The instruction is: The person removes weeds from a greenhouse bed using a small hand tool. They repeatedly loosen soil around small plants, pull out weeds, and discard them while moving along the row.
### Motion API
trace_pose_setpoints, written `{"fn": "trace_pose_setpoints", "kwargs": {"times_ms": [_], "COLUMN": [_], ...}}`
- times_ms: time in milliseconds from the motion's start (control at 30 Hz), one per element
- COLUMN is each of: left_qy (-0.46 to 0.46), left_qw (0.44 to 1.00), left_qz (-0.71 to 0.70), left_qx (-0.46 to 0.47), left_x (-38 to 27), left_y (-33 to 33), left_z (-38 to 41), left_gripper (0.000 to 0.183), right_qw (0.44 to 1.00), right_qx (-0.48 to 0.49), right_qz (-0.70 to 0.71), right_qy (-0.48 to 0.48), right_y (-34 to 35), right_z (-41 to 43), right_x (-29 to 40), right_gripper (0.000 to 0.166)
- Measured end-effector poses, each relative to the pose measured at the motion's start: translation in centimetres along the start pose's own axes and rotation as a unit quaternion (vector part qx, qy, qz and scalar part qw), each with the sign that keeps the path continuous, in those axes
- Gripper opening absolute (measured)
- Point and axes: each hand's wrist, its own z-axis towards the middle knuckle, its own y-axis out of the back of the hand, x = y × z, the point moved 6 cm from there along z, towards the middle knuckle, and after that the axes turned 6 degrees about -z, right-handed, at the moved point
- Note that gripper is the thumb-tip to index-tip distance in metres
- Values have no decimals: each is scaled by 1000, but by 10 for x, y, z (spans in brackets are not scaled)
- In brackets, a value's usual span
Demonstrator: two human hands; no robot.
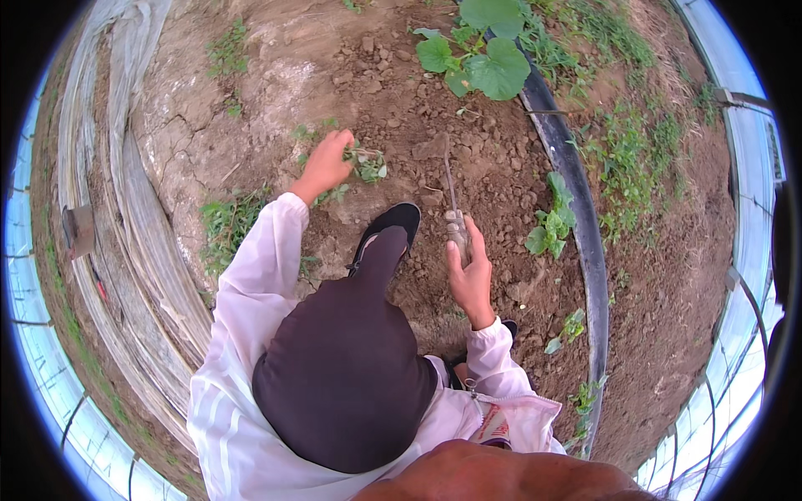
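Note:
My left hand [327, 164] is closed around some leafy weeds [369, 164], low over the soil ahead of my shoe; whether they are still rooted I cannot tell. In my right hand [471, 269] is the wrapped handle of a small hand hoe [450, 178]. Its thin metal shank points away from me, and its soil-coated blade lies on or just over the loose brown soil [401, 106]. More green weeds [232, 225] grow to the left of my left sleeve.
A black irrigation hose [579, 188] curves along the right. Broad-leaved young plants [495, 66] grow beside it, ahead and at right [551, 219]. Crumpled plastic sheeting [144, 206] runs down the left. My black shoe [401, 219] stands between my hands. Greenhouse film walls [752, 169] border the ground.

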Motion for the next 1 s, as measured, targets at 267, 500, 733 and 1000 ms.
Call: {"fn": "trace_pose_setpoints", "kwargs": {"times_ms": [267, 500, 733, 1000], "left_qy": [-13, 53, 207, 373], "left_qw": [998, 982, 961, 891], "left_qz": [49, 144, 142, 160], "left_qx": [-47, -110, 118, 202], "left_x": [14, 78, 228, 253], "left_y": [-3, 137, 158, 119], "left_z": [-36, -117, -198, -195], "left_gripper": [38, 35, 102, 126], "right_qw": [996, 1000, 999, 999], "right_qx": [-49, -20, -18, -19], "right_qz": [-65, -13, -33, -23], "right_qy": [32, -17, 10, -40], "right_y": [2, 6, 2, 4], "right_z": [-15, -28, -31, -39], "right_x": [19, 12, 14, -3], "right_gripper": [52, 48, 48, 49]}}
